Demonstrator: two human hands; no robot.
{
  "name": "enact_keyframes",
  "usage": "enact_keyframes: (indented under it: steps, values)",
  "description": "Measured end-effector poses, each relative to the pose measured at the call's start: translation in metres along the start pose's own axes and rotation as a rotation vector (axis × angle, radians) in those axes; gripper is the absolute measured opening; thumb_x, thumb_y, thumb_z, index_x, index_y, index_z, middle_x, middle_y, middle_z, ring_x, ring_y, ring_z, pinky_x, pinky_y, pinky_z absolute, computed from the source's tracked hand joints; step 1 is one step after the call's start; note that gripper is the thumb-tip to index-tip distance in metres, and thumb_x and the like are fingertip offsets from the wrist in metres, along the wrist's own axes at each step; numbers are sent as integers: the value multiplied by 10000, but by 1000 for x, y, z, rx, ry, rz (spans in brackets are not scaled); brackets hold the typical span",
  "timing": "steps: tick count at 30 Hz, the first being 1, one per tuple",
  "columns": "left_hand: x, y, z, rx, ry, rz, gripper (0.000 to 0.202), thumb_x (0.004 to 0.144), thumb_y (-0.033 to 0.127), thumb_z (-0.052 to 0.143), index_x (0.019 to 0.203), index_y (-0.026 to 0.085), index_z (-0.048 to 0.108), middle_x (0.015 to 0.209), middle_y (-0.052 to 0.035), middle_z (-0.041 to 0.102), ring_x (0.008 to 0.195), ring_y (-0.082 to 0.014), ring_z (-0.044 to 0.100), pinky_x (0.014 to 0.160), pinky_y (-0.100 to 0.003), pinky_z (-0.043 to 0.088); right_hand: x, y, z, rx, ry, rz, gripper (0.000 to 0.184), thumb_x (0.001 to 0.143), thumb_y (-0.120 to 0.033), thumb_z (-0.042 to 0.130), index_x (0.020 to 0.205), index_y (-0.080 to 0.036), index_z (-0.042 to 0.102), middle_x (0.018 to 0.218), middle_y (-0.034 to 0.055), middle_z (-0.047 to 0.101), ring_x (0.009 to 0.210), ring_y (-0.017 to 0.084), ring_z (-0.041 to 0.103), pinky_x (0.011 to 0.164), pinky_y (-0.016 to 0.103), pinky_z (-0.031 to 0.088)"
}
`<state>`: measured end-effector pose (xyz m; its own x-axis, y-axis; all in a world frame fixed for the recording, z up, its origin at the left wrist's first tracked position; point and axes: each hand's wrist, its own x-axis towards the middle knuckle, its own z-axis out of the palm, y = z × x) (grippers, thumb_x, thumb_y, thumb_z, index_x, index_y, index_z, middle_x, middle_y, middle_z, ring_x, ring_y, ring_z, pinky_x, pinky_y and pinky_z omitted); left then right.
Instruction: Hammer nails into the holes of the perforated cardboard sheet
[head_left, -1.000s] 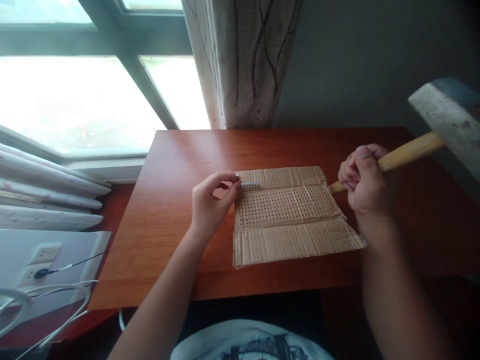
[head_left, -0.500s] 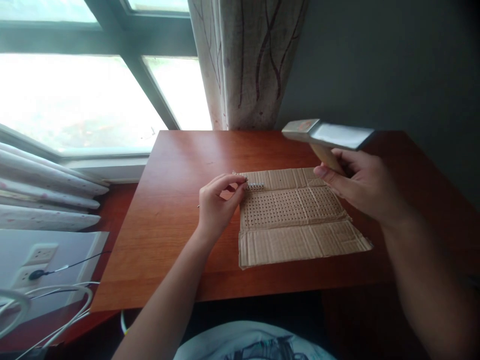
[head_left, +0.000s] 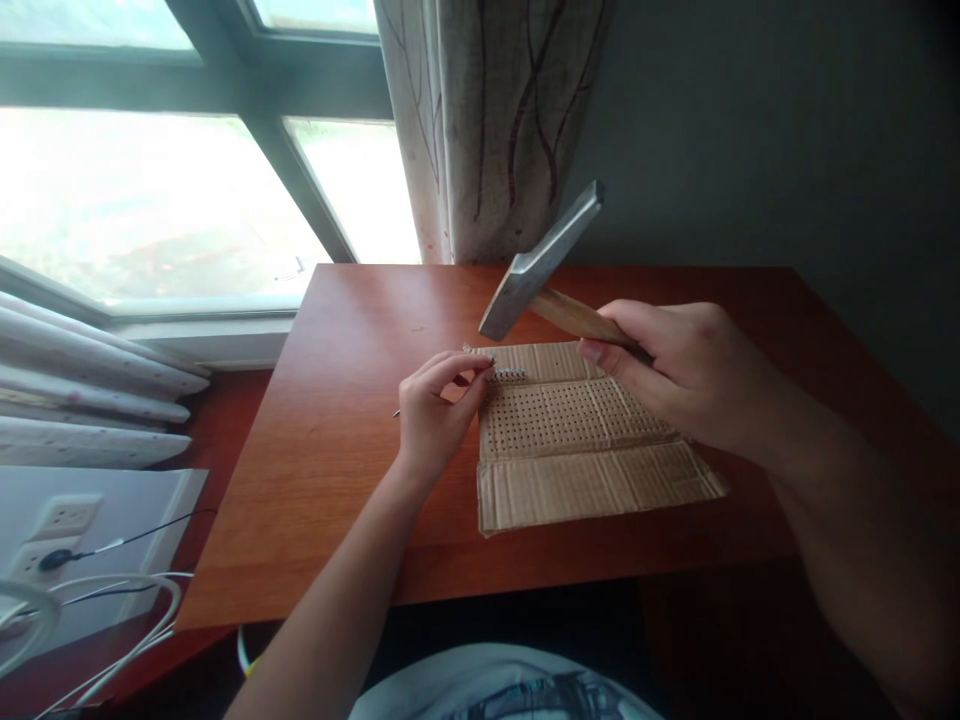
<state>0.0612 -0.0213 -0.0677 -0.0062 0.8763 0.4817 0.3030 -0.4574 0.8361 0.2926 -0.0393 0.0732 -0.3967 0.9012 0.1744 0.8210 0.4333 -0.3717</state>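
Observation:
My right hand [head_left: 667, 365] is wrapped round the wooden handle of a hammer [head_left: 544, 262]. Its metal head is raised just above my left hand, apart from it, with the lower face tilted down towards the fingertips. The thumb and forefinger of my left hand [head_left: 442, 405] are pinched on a nail [head_left: 493, 361] at the far left corner of a cardboard sheet [head_left: 592, 487]; most of the nail is hidden. Right beside those fingertips, a short row of small metal nails [head_left: 511, 374] stands in the cardboard. Many small dark holes cover the sheet's middle panel.
The cardboard lies on a reddish-brown wooden table [head_left: 337, 400]. A thin metal piece [head_left: 397, 412] lies left of my left hand. Behind the table are a window [head_left: 150, 210] and a patterned curtain [head_left: 495, 130]. White cables [head_left: 169, 600] and a wall socket [head_left: 67, 515] are at lower left.
My right hand has swung the hammer left, and its head has turned from nearly level to steeply tilted above the left fingertips. My left hand keeps its pinch in place.

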Motion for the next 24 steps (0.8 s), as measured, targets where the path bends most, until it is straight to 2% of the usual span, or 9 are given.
enact_keyframes:
  steps: [7,11,16,24]
  values:
    - [-1,-1,0,49,8,25,90,875,200,727,940,209,789,929,-39,789,822,-155,718,748,-284,593,3,-2,5,-111,-90,41,228,1003,-330,501,799,-231,507,663,3,546,584,176,511,581,323,303]
    - [-1,1,1,61,21,37,79,872,195,728,923,210,787,920,-34,790,817,-152,716,751,-284,594,3,-4,4,-128,-82,48,234,1005,-337,491,796,-232,499,665,7,550,578,177,512,573,324,296]
    - [-1,1,1,86,25,42,85,875,190,722,931,211,782,894,-28,790,774,-144,702,733,-285,590,4,-2,8,-144,-158,59,218,1016,-322,481,821,-229,509,694,13,593,609,185,551,595,328,316]
    - [1,2,1,104,38,111,97,865,151,727,919,217,774,910,-25,783,869,-164,707,767,-296,592,1,-3,6,-132,-126,56,210,1010,-317,484,821,-230,503,680,12,582,590,178,531,583,324,320]
